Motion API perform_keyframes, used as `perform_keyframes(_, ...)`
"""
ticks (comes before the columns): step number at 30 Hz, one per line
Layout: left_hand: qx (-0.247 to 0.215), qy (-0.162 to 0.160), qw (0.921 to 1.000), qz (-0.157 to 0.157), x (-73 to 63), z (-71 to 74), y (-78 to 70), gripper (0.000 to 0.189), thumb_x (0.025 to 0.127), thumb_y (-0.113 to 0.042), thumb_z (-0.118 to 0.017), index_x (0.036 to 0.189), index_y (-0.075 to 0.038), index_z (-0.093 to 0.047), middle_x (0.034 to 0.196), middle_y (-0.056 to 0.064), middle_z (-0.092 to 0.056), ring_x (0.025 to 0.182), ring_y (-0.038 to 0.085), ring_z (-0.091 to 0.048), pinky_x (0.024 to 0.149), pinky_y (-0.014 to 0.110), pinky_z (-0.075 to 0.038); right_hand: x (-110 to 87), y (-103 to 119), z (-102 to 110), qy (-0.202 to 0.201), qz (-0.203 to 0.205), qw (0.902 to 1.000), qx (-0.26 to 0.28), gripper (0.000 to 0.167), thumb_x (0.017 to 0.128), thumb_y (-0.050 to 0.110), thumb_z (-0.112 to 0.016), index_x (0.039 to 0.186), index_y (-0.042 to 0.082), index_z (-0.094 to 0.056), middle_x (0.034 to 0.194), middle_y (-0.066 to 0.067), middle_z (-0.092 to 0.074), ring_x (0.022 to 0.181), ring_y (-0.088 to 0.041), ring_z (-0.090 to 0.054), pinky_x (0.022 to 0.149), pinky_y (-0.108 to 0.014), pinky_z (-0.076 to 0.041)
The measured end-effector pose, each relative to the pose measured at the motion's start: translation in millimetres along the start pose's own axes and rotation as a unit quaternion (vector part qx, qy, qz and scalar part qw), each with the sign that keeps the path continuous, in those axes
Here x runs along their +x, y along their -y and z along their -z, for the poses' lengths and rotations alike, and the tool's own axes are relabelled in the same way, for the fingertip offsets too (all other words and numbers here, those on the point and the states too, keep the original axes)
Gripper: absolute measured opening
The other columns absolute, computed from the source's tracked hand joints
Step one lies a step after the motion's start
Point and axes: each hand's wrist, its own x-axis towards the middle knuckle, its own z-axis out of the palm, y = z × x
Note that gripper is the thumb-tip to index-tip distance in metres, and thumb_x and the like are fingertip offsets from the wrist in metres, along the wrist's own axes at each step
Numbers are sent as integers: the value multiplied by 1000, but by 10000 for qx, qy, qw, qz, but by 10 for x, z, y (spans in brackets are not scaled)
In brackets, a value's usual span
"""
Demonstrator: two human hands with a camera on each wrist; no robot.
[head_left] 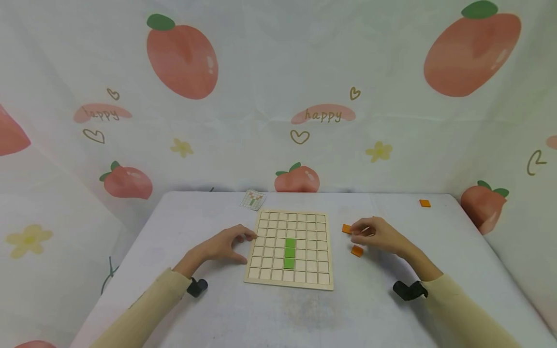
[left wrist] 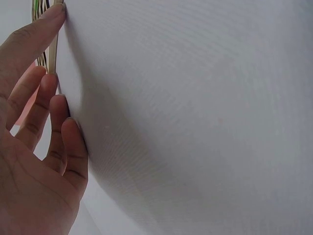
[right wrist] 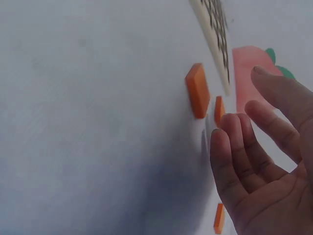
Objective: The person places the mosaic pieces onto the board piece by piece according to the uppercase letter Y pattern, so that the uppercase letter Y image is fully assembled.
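Note:
A pale wooden grid board [head_left: 311,252] lies on the table, with three green square tiles [head_left: 289,253] in a column near its middle. My left hand [head_left: 224,245] touches the board's left edge with thumb and fingertips spread apart; the left wrist view shows the fingers loosely bent. To the right of the board my right hand [head_left: 377,235] is over the table, its thumb apart from its fingers and nothing seen between them. Close to those fingertips lie one orange tile [head_left: 346,228] and a nearer orange tile [head_left: 357,251].
Another orange tile [head_left: 425,203] lies at the table's far right. A small printed card [head_left: 253,199] with a grid pattern lies behind the board's far left corner. A fruit-patterned cloth [head_left: 252,96] hangs behind the white table [head_left: 296,316].

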Motion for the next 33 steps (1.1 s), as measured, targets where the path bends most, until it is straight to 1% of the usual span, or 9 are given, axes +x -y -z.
perform_keyframes(3,8,5,10000,3,4,4,-2,67,79,-17,-90,136,-5,-57,127,7,-59,112,26,-56,100,43,-44,-77,-65,29,-15,23,9999,-140,30,90,15,-80,114,0,-70,103,-8,-67,88,-23,-67,81,-29,-54)
perform_keyframes(7,67,-20,10000,29,4,11,-9,67,79,-18,-90,136,-5,-58,126,7,-59,112,26,-56,100,44,-45,-143,-122,10,2,86,9996,-276,30,89,16,-81,112,0,-71,98,-6,-65,84,-20,-65,76,-27,-54)
perform_keyframes(12,62,-113,9998,132,7,15,-37,64,80,-22,-89,134,-5,-59,124,6,-61,110,25,-57,98,44,-45,-199,-147,-62,-167,284,9989,-345,31,85,16,-85,108,1,-71,91,-4,-64,80,-17,-62,72,-25,-53)
perform_keyframes(14,26,-154,9997,163,11,11,-45,63,81,-23,-89,134,-5,-60,122,6,-62,109,24,-57,97,44,-46,-217,-142,-93,-250,300,9987,-319,33,83,16,-87,107,0,-71,90,-4,-64,79,-17,-62,71,-25,-53)
perform_keyframes(17,-29,-208,9996,193,15,1,-49,61,81,-24,-88,133,-5,-61,119,5,-62,107,23,-58,96,43,-46,-238,-128,-137,-346,218,9985,-371,37,81,18,-89,108,1,-70,90,-4,-63,79,-17,-61,70,-25,-52)
perform_keyframes(19,-40,-235,9995,200,20,-6,-48,61,81,-25,-88,133,-5,-61,119,5,-62,106,23,-57,96,43,-46,-247,-110,-165,-428,109,9978,-499,41,79,20,-90,109,2,-70,90,-3,-63,81,-18,-60,70,-25,-52)
perform_keyframes(24,-37,-246,9995,196,29,-12,-40,62,82,-25,-88,133,-6,-61,119,3,-61,106,22,-57,95,42,-47,-258,-55,-236,-613,-152,9927,-1023,47,75,28,-93,109,5,-70,89,1,-61,81,-18,-56,69,-25,-49)
perform_keyframes(27,-27,-240,9995,218,31,-12,-41,60,82,-25,-88,133,-6,-61,118,2,-61,106,22,-57,95,41,-47,-265,-33,-272,-683,-191,9900,-1218,46,74,29,-93,107,6,-71,89,3,-61,81,-18,-54,68,-26,-48)
perform_keyframes(33,-41,-210,9994,266,24,-9,-53,59,83,-25,-87,133,-6,-61,117,1,-61,105,22,-57,95,40,-47,-272,-28,-316,-782,-137,9887,-1269,39,75,24,-93,102,7,-72,90,4,-62,83,-18,-55,70,-28,-49)
